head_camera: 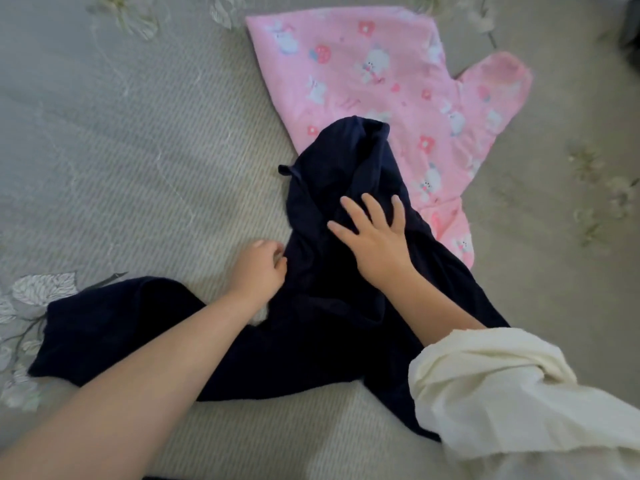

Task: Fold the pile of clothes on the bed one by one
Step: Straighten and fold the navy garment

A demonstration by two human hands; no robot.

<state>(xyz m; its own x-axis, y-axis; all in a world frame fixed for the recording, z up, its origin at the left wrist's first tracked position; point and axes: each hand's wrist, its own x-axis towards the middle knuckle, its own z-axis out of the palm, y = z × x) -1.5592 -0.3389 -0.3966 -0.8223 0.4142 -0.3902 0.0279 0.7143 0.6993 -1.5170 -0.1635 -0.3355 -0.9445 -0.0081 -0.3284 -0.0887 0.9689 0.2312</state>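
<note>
Two garments lie on my grey bedspread (121,161): right hand (372,237) spread flat on the navy garment (311,323), left hand (261,268) pinching its edge, pink garment (381,81) beyond them.

Garment (311,341) on bed (121,168), far end overlapping printed garment (381,81) behind, to right.

Navy garment (329,323) hides part of pink garment (398,91)
</note>
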